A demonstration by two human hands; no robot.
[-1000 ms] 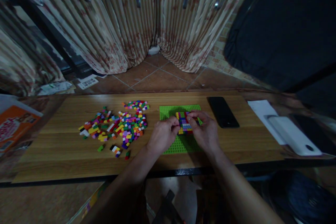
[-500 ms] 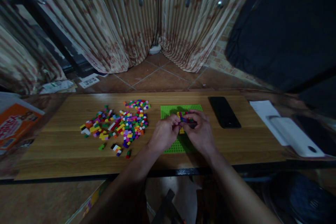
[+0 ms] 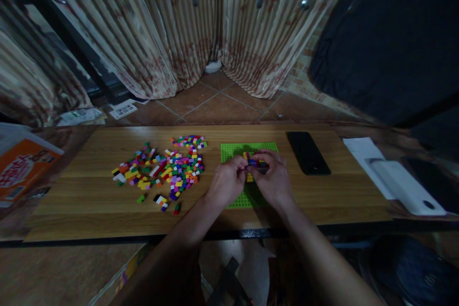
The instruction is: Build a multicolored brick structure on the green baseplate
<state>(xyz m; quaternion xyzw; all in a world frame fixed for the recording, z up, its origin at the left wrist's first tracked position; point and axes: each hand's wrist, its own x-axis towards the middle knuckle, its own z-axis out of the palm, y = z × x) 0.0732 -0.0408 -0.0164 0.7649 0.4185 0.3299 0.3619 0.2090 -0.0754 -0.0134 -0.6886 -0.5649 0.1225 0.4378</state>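
Note:
Over the lime-green studded baseplate (image 3: 247,199) both my hands meet at a small build of toy bricks (image 3: 250,178) in yellow, red and purple. My left hand (image 3: 229,177) has thumb and fingers pinched at the build's left side. From the right, my right hand (image 3: 272,174) curls its thumb and fingers round the bricks. Fingers cover much of the build, so single bricks and how it sits on the plate are hard to make out.
Loose coloured bricks (image 3: 184,167) lie in a wide pile on the wooden table (image 3: 82,201), left of the baseplate. A black phone (image 3: 308,153) rests to the right. Beyond it are white paper (image 3: 362,153) and a white device (image 3: 405,189). An orange-and-white package (image 3: 27,167) stands far left.
The whole view has shifted slightly. Both hands stay at the brick build with almost the same grip, the fingers moving only a little.

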